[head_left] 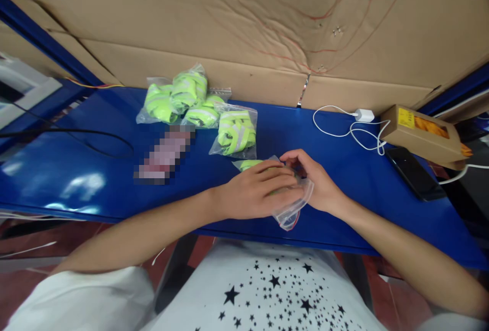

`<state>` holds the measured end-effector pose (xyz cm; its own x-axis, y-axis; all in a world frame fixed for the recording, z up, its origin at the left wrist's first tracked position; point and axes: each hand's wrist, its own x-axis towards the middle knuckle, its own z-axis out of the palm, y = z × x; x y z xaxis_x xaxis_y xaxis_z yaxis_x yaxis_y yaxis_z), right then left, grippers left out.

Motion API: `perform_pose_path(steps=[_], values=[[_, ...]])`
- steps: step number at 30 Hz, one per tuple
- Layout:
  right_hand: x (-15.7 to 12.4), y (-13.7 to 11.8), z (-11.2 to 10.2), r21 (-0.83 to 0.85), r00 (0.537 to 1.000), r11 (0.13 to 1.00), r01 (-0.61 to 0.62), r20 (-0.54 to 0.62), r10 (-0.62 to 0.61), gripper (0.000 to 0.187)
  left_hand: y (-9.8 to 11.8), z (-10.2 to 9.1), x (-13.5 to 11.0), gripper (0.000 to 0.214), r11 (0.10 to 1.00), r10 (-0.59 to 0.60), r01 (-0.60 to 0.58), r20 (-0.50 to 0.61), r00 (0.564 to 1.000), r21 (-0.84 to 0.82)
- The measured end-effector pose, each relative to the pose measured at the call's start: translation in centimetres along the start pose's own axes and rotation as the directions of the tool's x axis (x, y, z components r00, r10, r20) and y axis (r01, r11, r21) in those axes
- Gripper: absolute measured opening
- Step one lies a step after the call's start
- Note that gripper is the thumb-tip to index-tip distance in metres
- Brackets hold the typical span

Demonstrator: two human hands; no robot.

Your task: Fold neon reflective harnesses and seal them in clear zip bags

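Observation:
A clear zip bag [287, 215] with a red line along its seal lies near the front of the blue table, under both hands. Part of a yellow-green reflective strap [250, 164] shows at its far left end. My left hand [260, 188] is closed over the bag from above, its fingers bent across the plastic and covering most of the contents. On the right side my right hand [319, 181] has curled fingers gripping the bag; its fingertips are partly hidden. Just beyond my left hand lies another zip bag [237, 132] holding a folded reflective strap.
Several similar bags [189, 89] are heaped at the back left, near a blurred-out rectangular item [164, 155]. To the right are a black phone [414, 173], a cardboard box [424, 135] and a white charger [364, 115] with its cable. Cardboard [191, 20] lines the back.

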<state>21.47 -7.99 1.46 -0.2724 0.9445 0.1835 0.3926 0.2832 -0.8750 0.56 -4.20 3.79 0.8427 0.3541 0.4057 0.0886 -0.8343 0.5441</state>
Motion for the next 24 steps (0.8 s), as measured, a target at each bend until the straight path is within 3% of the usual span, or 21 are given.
perform_pose_path(steps=[3, 6, 7, 10, 13, 16, 19, 21, 24], values=[[-0.4, -1.5, -0.6, 0.112, 0.998, 0.994, 0.005, 0.054, -0.012, 0.049, 0.6, -0.8, -0.3, 0.02, 0.987, -0.052, 0.036, -0.101, 0.994, -0.155], [-1.0, -3.5, -1.8, 0.298, 0.99, 0.954, 0.026, 0.126, -0.067, 0.051, 1.8, -2.0, -0.5, 0.034, 0.922, -0.19, 0.067, -0.295, 0.936, -0.382], [-1.2, -3.8, -2.0, 0.333, 0.988, 0.942, 0.045, 0.122, -0.091, 0.052, 2.1, -2.3, -0.5, 0.033, 0.879, -0.258, 0.093, -0.302, 0.918, -0.468], [-1.4, -3.8, -2.0, 0.338, 0.991, 0.934, 0.113, 0.026, -0.129, 0.048, 2.2, -2.6, -0.1, 0.033, 0.66, -0.41, 0.159, -0.174, 0.895, -0.734], [-0.9, -2.7, -1.6, 0.286, 0.992, 0.952, 0.111, -0.083, -0.091, 0.049, 0.8, -1.8, 0.5, 0.046, 0.434, -0.491, 0.187, -0.057, 0.869, -0.881], [-0.2, -1.9, -1.7, 0.128, 0.982, 0.979, 0.157, -0.128, -0.14, 0.045, -1.0, -1.0, 0.8, 0.049, 0.364, -0.6, 0.231, -0.037, 0.799, -0.903], [0.1, -2.0, -2.6, -0.023, 0.976, 0.976, 0.217, -0.02, -0.217, 0.012, -2.1, -0.9, 0.9, 0.043, 0.29, -0.679, 0.345, 0.062, 0.731, -0.893], [0.2, -2.4, -3.6, 0.002, 0.985, 0.99, 0.141, 0.095, -0.141, 0.012, -2.3, -1.1, 0.9, 0.042, 0.228, -0.699, 0.409, 0.144, 0.7, -0.884], [0.2, -2.7, -5.5, 0.055, 0.965, 0.998, -0.005, 0.263, -0.009, 0.02, -2.4, -1.5, 0.9, 0.041, 0.205, -0.664, 0.482, 0.241, 0.708, -0.852]])
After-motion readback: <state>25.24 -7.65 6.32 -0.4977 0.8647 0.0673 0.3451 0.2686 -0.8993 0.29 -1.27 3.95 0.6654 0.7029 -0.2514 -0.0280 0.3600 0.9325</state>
